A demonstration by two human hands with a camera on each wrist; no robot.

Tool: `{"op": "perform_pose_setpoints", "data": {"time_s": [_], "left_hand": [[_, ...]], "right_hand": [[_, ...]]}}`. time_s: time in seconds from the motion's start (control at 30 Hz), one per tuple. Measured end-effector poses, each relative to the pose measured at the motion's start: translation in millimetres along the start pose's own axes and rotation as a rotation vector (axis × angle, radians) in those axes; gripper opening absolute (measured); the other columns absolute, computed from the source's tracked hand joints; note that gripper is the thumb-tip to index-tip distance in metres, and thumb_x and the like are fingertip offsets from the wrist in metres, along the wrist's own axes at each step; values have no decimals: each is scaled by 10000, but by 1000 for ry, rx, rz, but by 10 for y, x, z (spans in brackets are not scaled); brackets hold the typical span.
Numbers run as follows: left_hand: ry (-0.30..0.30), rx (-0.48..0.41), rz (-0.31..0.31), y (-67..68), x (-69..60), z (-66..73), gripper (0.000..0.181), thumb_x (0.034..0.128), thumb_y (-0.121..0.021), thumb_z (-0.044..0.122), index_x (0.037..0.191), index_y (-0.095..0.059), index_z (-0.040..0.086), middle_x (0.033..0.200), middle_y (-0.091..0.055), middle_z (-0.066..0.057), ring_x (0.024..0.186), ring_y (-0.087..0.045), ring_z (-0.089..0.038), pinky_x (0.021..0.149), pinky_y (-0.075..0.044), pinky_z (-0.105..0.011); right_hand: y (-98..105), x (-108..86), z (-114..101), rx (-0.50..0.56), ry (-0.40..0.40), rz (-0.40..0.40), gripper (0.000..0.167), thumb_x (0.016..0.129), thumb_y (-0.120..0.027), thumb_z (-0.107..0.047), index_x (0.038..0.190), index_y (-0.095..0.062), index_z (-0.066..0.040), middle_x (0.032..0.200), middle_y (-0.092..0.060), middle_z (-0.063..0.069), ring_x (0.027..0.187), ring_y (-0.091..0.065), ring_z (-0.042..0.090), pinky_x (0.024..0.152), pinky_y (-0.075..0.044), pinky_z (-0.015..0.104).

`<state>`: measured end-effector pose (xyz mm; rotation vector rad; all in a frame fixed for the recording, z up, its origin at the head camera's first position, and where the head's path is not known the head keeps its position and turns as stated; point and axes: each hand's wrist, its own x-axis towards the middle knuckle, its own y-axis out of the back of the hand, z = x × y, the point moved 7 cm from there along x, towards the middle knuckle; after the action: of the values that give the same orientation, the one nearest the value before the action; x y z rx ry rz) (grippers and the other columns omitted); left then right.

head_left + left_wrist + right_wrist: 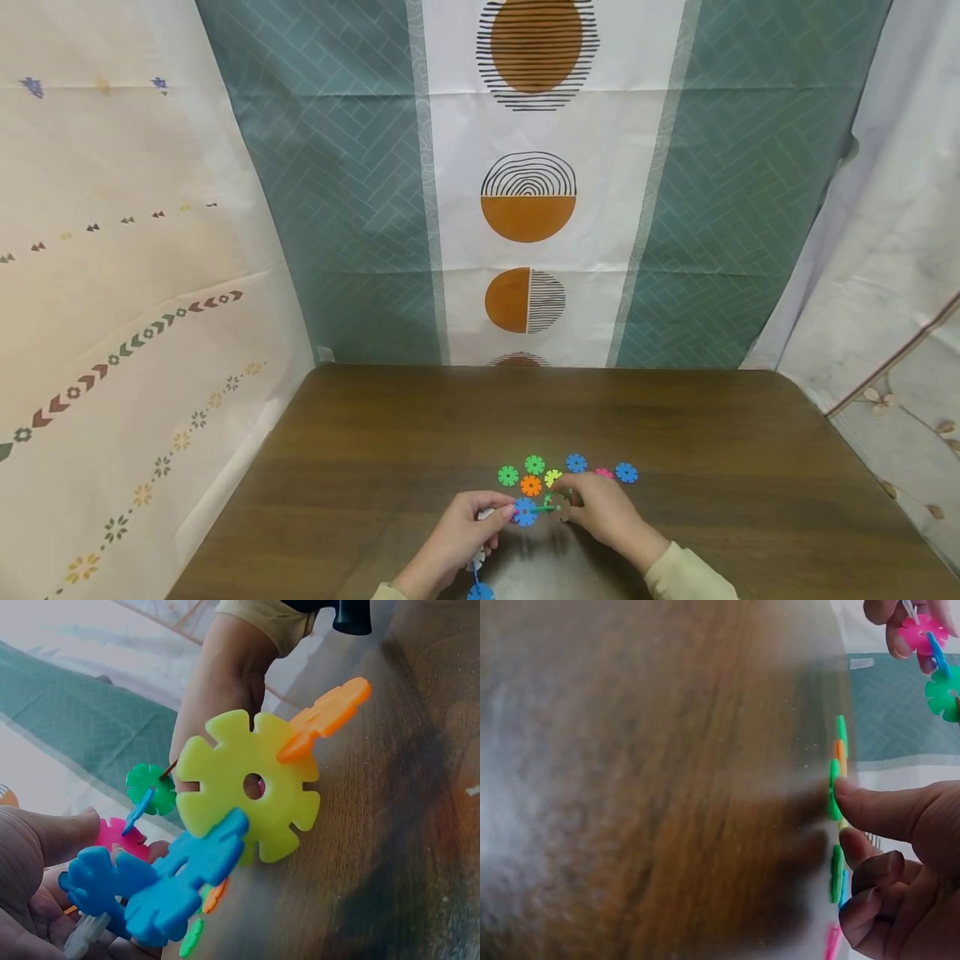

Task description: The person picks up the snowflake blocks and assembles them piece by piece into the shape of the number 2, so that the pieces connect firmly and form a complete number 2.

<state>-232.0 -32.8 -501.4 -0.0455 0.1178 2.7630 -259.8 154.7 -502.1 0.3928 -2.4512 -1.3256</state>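
Observation:
Slotted plastic flower discs are joined into a chain. My left hand (459, 533) pinches its pink disc (124, 836) between thumb and fingers. A blue disc (525, 512), a green disc (150, 789) and a brown disc (561, 507) extend rightward from there. Toward the left wrist camera the chain continues with blue discs (184, 874), a yellow disc (247, 787) and an orange disc (330, 716). My right hand (603, 508) is low over loose discs, beyond the brown one. Its thumb overlaps a loose green disc (834, 799) in view; contact is unclear. Thumb and forefinger stand apart.
Loose discs lie on the brown wooden table (360, 450): green discs (508, 476), an orange disc (531, 486), a yellow disc (552, 477), blue discs (627, 472) and a pink disc (603, 473). A patterned curtain (337, 208) hangs behind the table.

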Motion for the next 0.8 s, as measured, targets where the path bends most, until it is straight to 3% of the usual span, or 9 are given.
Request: {"op": "perform_pose_setpoints", "data": {"time_s": [0.23, 0.47, 0.7, 0.8], "left_hand": [[3, 8, 7, 3, 10, 3, 228, 942, -658, 181, 1059, -711, -7, 663, -563, -71, 515, -476, -83, 461, -429, -180], [1, 1, 5, 2, 26, 2, 233, 949, -647, 169, 1065, -705, -25, 651, -553, -58, 514, -474, -80, 463, -424, -180], [-1, 4, 19, 15, 39, -32, 232, 964, -613, 106, 1080, -676, -85, 652, -545, -19, 513, -465, -96, 464, -419, -182], [7, 3, 30, 24, 36, -44, 232, 964, -612, 105, 1084, -676, -83, 662, -554, -15, 516, -467, -100, 461, -419, -181]], "right_hand": [[16, -51, 16, -33, -39, -10, 308, 699, -873, -157, 845, -602, -168, 707, -480, -91, 655, -424, 54, 572, -377, 261], [5, -113, 102, 60, -130, -16, 383, 686, -885, -166, 810, -522, -166, 782, -492, -60, 741, -459, 96, 629, -410, 268], [28, -160, 135, 122, -136, -25, 276, 795, -801, -160, 789, -526, -173, 718, -521, -106, 664, -472, 43, 581, -399, 244], [44, -200, 141, 210, -146, -43, 215, 864, -743, -168, 808, -536, -154, 700, -554, -93, 573, -490, 50, 524, -430, 247]]}}
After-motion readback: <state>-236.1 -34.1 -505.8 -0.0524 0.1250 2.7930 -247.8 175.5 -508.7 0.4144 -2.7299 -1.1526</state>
